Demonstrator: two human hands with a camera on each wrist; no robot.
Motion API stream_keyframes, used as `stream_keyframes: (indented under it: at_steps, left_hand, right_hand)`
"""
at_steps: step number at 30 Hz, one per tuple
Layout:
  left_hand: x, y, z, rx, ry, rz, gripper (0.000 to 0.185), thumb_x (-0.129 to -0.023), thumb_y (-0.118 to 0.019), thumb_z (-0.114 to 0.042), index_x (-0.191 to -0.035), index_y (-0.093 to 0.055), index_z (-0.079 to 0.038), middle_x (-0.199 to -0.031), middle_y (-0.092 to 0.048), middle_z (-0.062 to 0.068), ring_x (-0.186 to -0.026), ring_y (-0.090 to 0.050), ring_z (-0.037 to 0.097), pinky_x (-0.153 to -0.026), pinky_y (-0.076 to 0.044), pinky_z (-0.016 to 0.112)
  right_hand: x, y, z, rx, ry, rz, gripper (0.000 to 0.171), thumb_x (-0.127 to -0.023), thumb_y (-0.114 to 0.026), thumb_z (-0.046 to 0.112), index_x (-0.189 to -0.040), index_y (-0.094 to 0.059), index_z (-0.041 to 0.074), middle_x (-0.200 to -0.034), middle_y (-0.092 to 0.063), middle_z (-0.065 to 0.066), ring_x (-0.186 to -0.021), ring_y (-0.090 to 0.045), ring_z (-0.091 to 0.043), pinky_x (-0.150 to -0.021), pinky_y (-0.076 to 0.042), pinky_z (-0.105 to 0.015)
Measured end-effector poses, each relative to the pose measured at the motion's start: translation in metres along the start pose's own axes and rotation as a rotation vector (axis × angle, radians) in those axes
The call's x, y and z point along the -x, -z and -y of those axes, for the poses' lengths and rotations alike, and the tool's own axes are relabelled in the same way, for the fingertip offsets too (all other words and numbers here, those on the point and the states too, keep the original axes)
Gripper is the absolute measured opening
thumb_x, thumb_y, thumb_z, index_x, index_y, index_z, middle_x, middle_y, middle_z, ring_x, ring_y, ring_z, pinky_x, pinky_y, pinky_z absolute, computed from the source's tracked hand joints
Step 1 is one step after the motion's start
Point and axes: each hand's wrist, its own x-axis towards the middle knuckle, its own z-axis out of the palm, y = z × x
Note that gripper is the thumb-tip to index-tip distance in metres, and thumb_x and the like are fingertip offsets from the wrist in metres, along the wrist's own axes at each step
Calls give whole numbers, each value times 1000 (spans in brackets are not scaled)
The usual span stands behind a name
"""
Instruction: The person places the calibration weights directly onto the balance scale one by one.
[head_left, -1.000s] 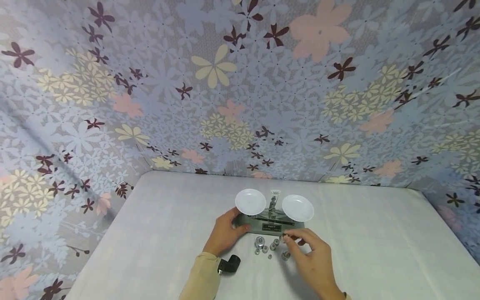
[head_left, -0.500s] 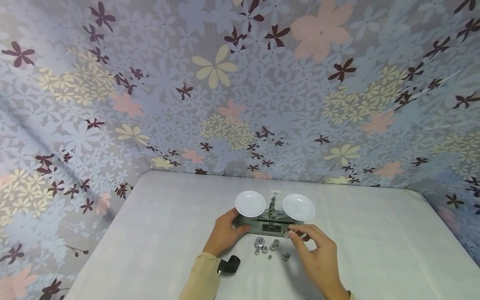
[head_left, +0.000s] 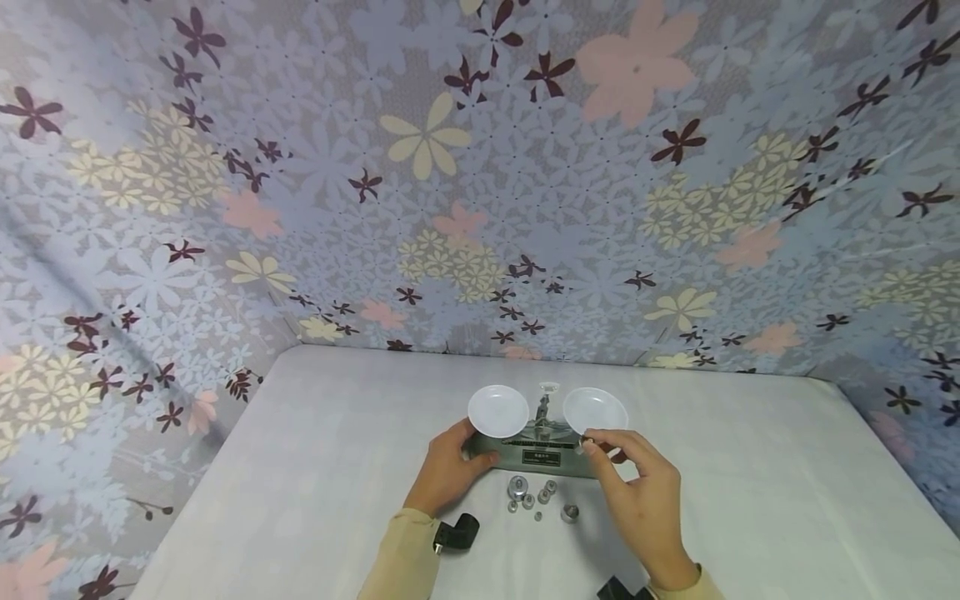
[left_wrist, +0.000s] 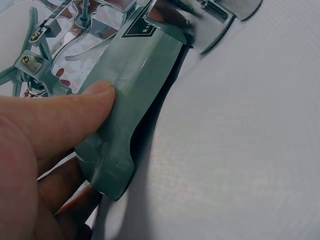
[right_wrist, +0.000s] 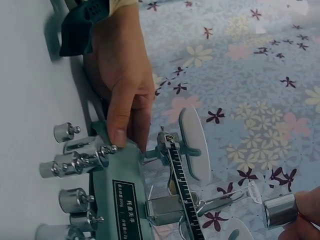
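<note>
A green balance scale (head_left: pixel 510 455) with two white pans stands on the table. My left hand (head_left: pixel 447 469) grips the left end of its base, the thumb (left_wrist: pixel 100 102) lying on the green front and the other fingers behind. Between thumb and fingers my right hand (head_left: pixel 643 498) pinches a shiny cylindrical metal weight (right_wrist: pixel 280 211), held up at the near edge of the right pan (head_left: pixel 597 407). No load shows on the left pan (head_left: pixel 498 410). In front of the base stand several knobbed weights, among them a wide one (head_left: pixel 517 487) and one farther right (head_left: pixel 570 514).
A white cloth (head_left: pixel 337 450) covers the table, with flowered fabric (head_left: pixel 480 183) rising behind and at the sides. Black cameras are strapped to the left wrist (head_left: pixel 457 532) and the right wrist (head_left: pixel 621 590). The scale's slim pointer and dial (head_left: pixel 549 388) stand between the pans.
From beside the loose weights, my right hand has risen away from me and slightly right, carrying the pinched weight up to the right pan. My left hand keeps its grip on the base.
</note>
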Motion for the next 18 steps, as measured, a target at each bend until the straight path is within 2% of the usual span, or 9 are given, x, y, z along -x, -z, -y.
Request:
stream_keyframes:
  at_steps: [8, 18]
  left_hand:
    - [-1, -1, 0, 2, 4, 3, 58, -87, -77, -23, -139, -58, -4, -139, -60, 12, -133, -53, 31, -114, -40, 51]
    - [1, 1, -2, -1, 1, 0, 58, -88, -77, -22, -139, -58, -5, -139, -60, 12, -133, -52, 31, -114, -40, 50]
  right_hand:
    - [-11, -1, -2, 0, 12, -26, 13, -86, -77, 1, -97, -78, 8, -87, -73, 1, -82, -61, -2, -71, -47, -15]
    - [-19, -5, -5, 24, 67, -105, 17, -84, -77, 0, -98, -79, 10, -89, -74, -1, -79, -61, -6, -69, -45, -16]
